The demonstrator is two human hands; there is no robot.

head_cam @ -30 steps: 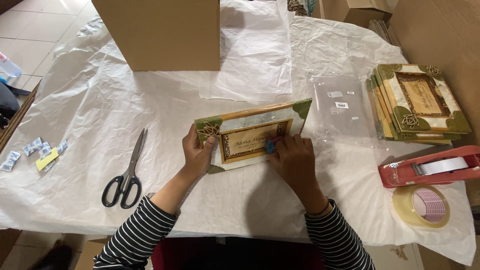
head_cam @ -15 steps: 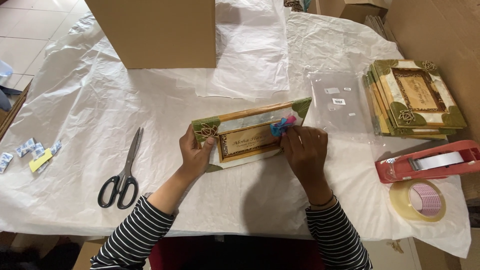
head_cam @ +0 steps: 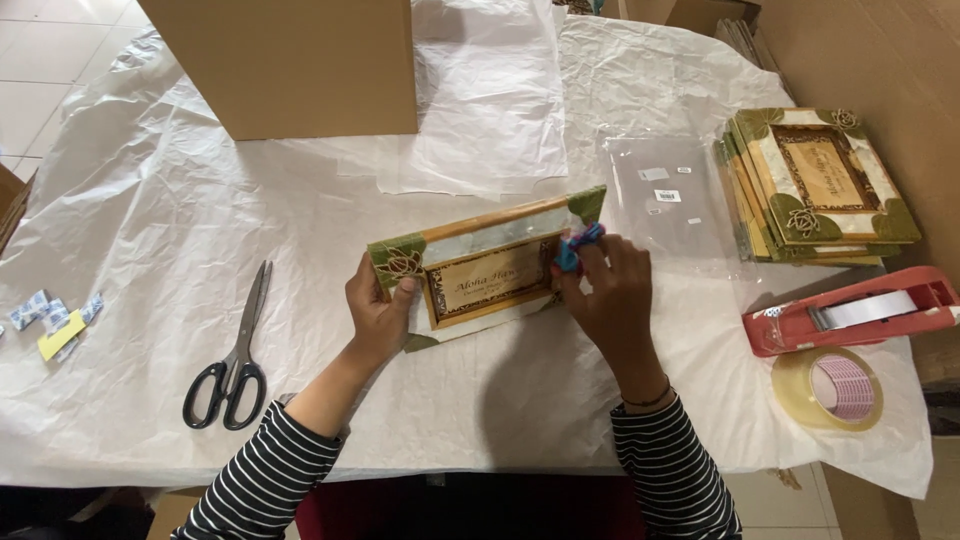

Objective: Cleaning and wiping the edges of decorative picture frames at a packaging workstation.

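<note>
Left hand (head_cam: 378, 312) clamped on the left end of the picture frame (head_cam: 487, 265), thumb over the green leaf corner, fingers wrapped behind, so a firm closed grip. Right hand (head_cam: 612, 300) pinched tight on a small blue and pink cloth (head_cam: 576, 249), pressed against the right edge of the frame. Frame tilted up off the surface (head_cam: 150, 230), roughly centre, right end higher.

Counting: one frame in hand, plus a stack of frames (head_cam: 815, 185) to the right of the frame, can't tell exactly how many in the pile. One pair of scissors (head_cam: 232, 360) to the left of the frame. One red tape dispenser (head_cam: 850, 310) and one loose roll of clear tape (head_cam: 828, 388), both right of the frame and nearer the body. One clear plastic sleeve (head_cam: 665, 195) between frame and stack. One cardboard box (head_cam: 290, 60) beyond the frame. A few small wrapped packets (head_cam: 50, 318) far left.

Materials: frame flat and rectangular, pale mottled panels, wood-toned edging, green leaf corners with a woven rosette. Surface covered in crinkled white tissue paper. Scissors black-handled, metal blades. Sleeves striped black and white
</note>
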